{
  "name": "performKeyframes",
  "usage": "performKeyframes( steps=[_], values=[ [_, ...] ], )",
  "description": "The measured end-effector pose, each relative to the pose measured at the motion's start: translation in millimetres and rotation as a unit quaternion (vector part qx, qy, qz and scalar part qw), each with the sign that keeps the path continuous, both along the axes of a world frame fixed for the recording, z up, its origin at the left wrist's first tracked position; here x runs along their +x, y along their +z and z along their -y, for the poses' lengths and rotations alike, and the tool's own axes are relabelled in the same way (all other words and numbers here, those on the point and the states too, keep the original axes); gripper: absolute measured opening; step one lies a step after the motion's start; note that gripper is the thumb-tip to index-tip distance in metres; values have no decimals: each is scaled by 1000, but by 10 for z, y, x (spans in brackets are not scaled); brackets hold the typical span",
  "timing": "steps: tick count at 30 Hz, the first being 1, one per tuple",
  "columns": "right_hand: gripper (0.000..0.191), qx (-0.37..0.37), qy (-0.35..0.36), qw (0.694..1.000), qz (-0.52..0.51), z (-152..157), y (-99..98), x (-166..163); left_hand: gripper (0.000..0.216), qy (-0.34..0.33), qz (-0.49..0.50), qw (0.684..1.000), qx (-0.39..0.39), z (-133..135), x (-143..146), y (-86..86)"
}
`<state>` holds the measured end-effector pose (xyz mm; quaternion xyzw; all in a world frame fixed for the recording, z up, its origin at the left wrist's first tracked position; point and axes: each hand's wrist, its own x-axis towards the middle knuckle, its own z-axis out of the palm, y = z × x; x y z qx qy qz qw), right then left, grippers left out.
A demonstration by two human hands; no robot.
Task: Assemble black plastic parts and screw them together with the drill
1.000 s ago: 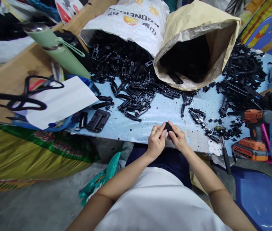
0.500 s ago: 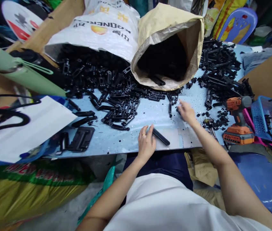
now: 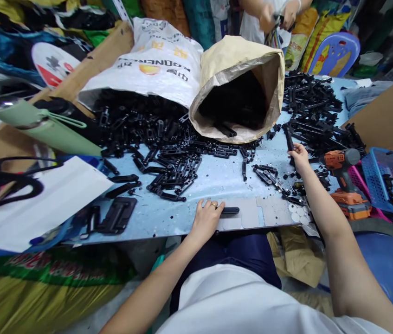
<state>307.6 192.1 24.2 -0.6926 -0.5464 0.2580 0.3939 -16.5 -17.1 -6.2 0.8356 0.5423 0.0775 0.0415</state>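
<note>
Near the table's front edge, my left hand (image 3: 208,217) is closed over one end of a long black plastic bar (image 3: 230,210), which lies about level and sticks out to the right of my fingers. My right hand (image 3: 299,158) pinches a narrow black plastic piece (image 3: 288,138) by its lower end, at the left side of the right-hand heap of black parts (image 3: 316,104). Several loose black link pieces (image 3: 266,175) lie on the blue tabletop (image 3: 217,178) between my hands.
A white sack (image 3: 161,65) spills black parts (image 3: 175,157) beside an open paper bag (image 3: 231,55). An orange cordless drill (image 3: 344,160) and a blue basket (image 3: 387,176) stand right. A green bottle (image 3: 67,134) leans left. A co-worker's hands (image 3: 278,16) are at the back.
My right hand has moved right, to the heap, and now holds a black piece. The bar at my left hand has turned from slanted to level. A co-worker's hands have come into view.
</note>
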Motion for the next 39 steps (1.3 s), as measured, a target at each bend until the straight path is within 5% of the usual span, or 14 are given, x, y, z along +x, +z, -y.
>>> performKeyframes(
  steps=[2, 5, 11, 15, 19, 25, 33, 39],
  values=[
    [40, 11, 119, 991, -64, 299, -1, -105, 31, -28, 18, 999, -22, -28, 21, -24],
    [44, 15, 297, 955, -1, 801, 59, -306, 28, -50, 34, 997, -54, -103, 66, -38],
    [43, 29, 545, 797, 259, 1435, 108, -624, 25, -21, 50, 993, -102, -222, -12, -3],
    [42, -43, 564, 721, 399, 1534, 0, -744, 29, -22, 50, 989, -139, -245, -14, 67],
    [42, -77, 547, 691, 466, 1550, 8, -876, 36, -23, 40, 985, -166, -251, 60, 169],
    [42, -59, 516, 680, 517, 1595, 160, -1047, 62, -16, 67, 986, -149, -235, 35, 135],
    [35, 9, 506, 678, 533, 1659, 417, -1188, 57, -6, 166, 986, -33, -182, -106, -74],
    [36, -17, 533, 659, 530, 1594, 558, -1230, 60, -44, 190, 981, -19, -178, -149, -73]
  ],
)
